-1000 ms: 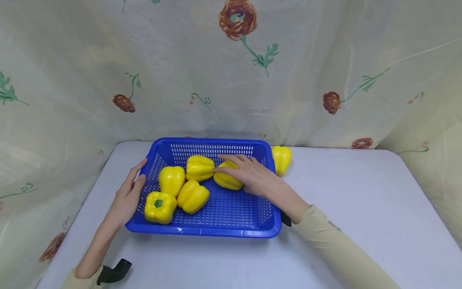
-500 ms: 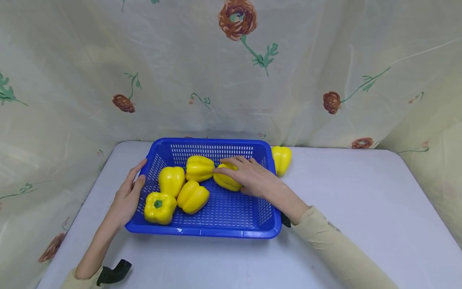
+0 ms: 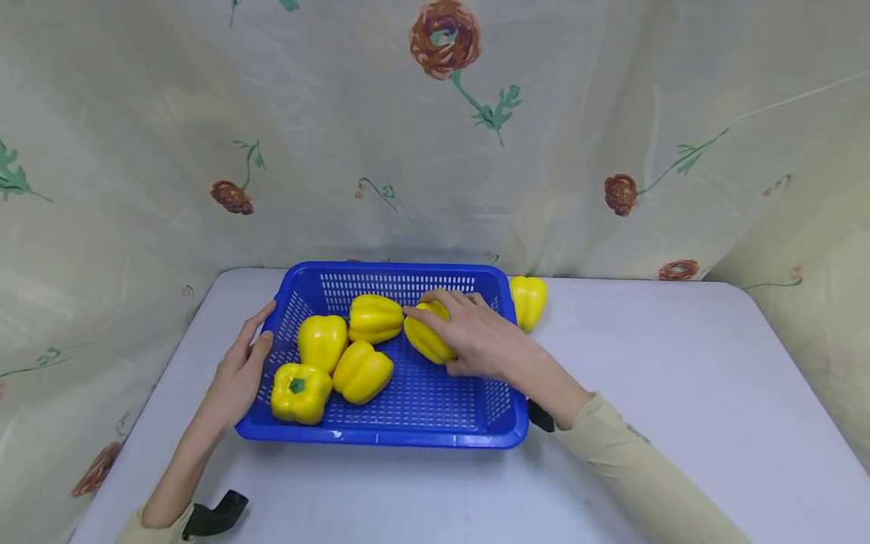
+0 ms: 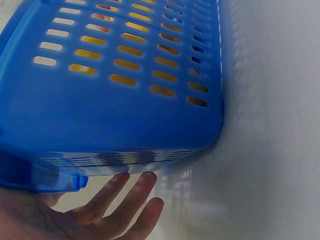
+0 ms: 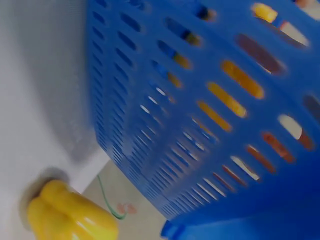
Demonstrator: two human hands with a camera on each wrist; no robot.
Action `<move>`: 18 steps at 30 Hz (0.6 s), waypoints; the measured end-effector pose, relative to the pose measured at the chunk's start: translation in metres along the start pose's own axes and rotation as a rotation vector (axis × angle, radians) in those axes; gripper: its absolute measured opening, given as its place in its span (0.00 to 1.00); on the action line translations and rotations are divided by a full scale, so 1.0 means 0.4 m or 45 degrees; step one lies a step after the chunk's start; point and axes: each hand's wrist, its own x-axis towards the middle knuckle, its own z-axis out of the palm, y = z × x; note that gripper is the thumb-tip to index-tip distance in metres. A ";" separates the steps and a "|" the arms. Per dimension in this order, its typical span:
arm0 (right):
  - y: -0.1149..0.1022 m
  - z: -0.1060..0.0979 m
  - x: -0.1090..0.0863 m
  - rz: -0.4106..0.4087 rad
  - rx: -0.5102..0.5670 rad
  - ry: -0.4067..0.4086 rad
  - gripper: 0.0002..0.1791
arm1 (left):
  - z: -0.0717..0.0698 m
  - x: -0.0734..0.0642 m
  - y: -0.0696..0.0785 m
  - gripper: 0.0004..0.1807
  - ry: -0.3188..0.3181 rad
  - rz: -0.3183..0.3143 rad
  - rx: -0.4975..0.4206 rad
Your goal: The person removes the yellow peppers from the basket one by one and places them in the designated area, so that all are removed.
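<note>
In the head view, a blue plastic basket with slotted walls holds several yellow bell peppers. My left hand holds its left rim; in the left wrist view the fingers lie against the outside wall, below the rim. Inside the basket at right, my right hand grips a yellow bell pepper, thumb on the near side and fingers over the far side. Another pepper lies just left of it. The right wrist view shows mostly the basket's slotted wall, which largely hides that hand.
More yellow peppers sit at the basket's left, one with its green stem up. Outside, behind the right wall, a yellow bell pepper lies on the white table. A flowered curtain hangs around the table.
My right hand's fingers have drawn in around the pepper, which has turned slightly and shifted a little toward me. The left hand and the basket have stayed in place.
</note>
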 end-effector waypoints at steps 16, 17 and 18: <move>0.028 -0.122 -0.086 0.065 -0.036 0.165 0.51 | 0.003 -0.002 0.000 0.32 -0.010 -0.022 0.006; 0.033 -0.128 -0.092 0.066 -0.039 0.178 0.51 | 0.003 -0.002 0.000 0.32 -0.010 -0.022 0.008; 0.038 -0.133 -0.097 0.069 -0.037 0.189 0.51 | 0.003 -0.002 0.001 0.32 -0.010 -0.020 0.008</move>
